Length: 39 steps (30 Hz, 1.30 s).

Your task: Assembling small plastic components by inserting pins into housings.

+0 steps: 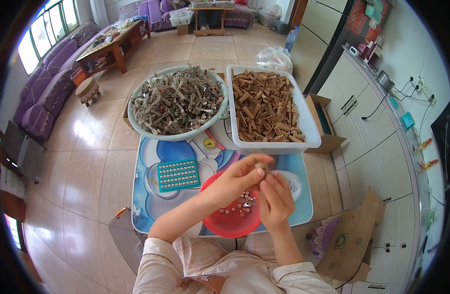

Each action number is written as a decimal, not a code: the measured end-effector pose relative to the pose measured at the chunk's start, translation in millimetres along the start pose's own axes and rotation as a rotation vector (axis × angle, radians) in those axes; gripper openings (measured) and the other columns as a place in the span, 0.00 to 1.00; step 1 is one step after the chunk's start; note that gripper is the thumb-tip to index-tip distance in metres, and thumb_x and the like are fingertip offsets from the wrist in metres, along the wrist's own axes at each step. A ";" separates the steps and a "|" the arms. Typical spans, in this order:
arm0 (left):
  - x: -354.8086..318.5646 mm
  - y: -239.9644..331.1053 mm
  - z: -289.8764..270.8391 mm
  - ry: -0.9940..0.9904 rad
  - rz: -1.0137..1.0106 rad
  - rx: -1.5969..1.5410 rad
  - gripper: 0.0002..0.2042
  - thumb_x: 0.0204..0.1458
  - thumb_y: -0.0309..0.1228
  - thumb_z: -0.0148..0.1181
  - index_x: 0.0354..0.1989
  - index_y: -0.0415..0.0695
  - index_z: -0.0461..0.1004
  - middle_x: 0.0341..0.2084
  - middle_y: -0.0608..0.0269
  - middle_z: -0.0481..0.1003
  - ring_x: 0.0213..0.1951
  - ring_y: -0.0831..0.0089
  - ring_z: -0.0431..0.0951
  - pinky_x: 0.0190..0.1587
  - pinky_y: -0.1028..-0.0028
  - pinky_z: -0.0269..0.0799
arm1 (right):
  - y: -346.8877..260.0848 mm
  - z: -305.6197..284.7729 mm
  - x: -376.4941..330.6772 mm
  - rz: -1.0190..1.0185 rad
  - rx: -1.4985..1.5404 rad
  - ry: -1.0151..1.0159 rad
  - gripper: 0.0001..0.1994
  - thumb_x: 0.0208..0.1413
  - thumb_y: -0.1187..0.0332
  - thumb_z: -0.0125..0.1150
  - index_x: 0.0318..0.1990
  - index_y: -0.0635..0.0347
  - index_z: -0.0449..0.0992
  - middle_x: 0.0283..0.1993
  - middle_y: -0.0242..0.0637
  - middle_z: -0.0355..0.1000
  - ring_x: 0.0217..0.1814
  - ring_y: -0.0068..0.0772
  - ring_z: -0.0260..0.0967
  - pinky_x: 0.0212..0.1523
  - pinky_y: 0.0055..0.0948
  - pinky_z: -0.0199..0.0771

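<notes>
My left hand [240, 174] and my right hand [275, 200] meet above a red bowl [224, 227]. Their fingertips close on a small brown piece [262, 167], whose exact kind is mostly hidden by the fingers. Several small round metallic-looking pieces [241, 209] lie in the bowl below. Left of the bowl, a teal tray [180, 188] carries rows of small round whitish pieces. A whitish clear container or bag [296, 185] sits partly behind my right hand.
Beyond my hands, a white bin [279, 145] holds many curved brown pieces [264, 108]. Beside it, a pale green basin [178, 136] is heaped with greyish strips [178, 98]. Both stand at the far side of the patterned table [151, 208]. Cardboard [347, 240] leans at the right.
</notes>
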<state>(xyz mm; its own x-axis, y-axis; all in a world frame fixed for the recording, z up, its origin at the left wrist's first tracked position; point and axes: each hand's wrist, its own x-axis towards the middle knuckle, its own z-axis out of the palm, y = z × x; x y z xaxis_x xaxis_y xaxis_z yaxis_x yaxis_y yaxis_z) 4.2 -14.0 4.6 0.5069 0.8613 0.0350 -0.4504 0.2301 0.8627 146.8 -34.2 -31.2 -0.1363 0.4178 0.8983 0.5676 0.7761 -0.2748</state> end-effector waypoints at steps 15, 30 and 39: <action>4.6 9.6 -15.3 0.208 0.014 -0.365 0.16 0.57 0.42 0.35 0.41 0.43 0.63 0.23 0.70 0.60 0.14 0.85 0.52 0.15 0.85 0.47 | 70.6 -25.4 -60.2 0.587 -0.336 -0.796 0.14 0.39 0.74 0.58 0.38 0.62 0.68 0.38 0.43 0.67 0.40 0.44 0.65 0.38 0.37 0.66; 6.4 7.7 -18.4 0.119 0.005 -0.323 0.15 0.56 0.41 0.37 0.38 0.42 0.64 0.22 0.69 0.60 0.14 0.85 0.52 0.16 0.85 0.48 | 78.4 -16.3 -64.4 0.643 -0.327 -0.740 0.14 0.40 0.74 0.58 0.37 0.61 0.68 0.35 0.46 0.67 0.38 0.50 0.65 0.38 0.39 0.65; 1.9 9.1 -18.2 0.062 0.019 -0.273 0.15 0.56 0.42 0.37 0.39 0.42 0.64 0.23 0.68 0.62 0.14 0.84 0.53 0.16 0.85 0.49 | 76.4 -22.5 -67.0 0.598 -0.208 -0.580 0.06 0.39 0.77 0.55 0.28 0.63 0.67 0.25 0.44 0.66 0.28 0.46 0.65 0.29 0.39 0.65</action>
<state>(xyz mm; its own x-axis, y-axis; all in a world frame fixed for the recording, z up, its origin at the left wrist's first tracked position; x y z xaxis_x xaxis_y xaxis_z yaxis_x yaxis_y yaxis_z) -12.3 -2.0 3.4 0.4540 0.8909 0.0119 -0.6452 0.3196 0.6939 217.5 -13.5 -104.7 -0.1279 0.9486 0.2896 0.8057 0.2696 -0.5273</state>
